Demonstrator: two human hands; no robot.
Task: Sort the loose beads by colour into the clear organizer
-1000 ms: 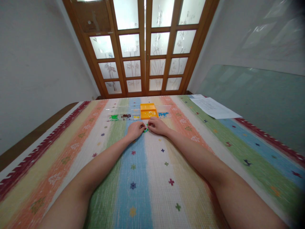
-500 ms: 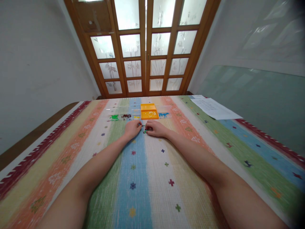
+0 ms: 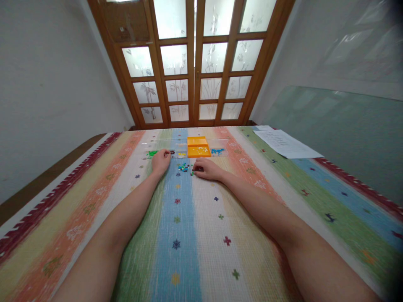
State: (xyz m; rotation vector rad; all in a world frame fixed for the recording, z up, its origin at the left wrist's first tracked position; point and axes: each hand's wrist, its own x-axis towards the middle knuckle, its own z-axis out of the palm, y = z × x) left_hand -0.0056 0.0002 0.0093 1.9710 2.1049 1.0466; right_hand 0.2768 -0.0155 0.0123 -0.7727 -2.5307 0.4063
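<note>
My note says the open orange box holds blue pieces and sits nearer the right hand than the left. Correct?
Not blue: the head view shows white pieces in the open orange box. It does sit nearer the right hand than the left hand.

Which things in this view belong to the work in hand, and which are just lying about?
Apparently in use:
left hand, at the dark brown pieces
right hand, beside the loose mixed-colour pile
green pieces, yellow pieces and blue pieces
open orange box with white pieces

Apparently lying about:
paper sheets at right, untouched
</note>
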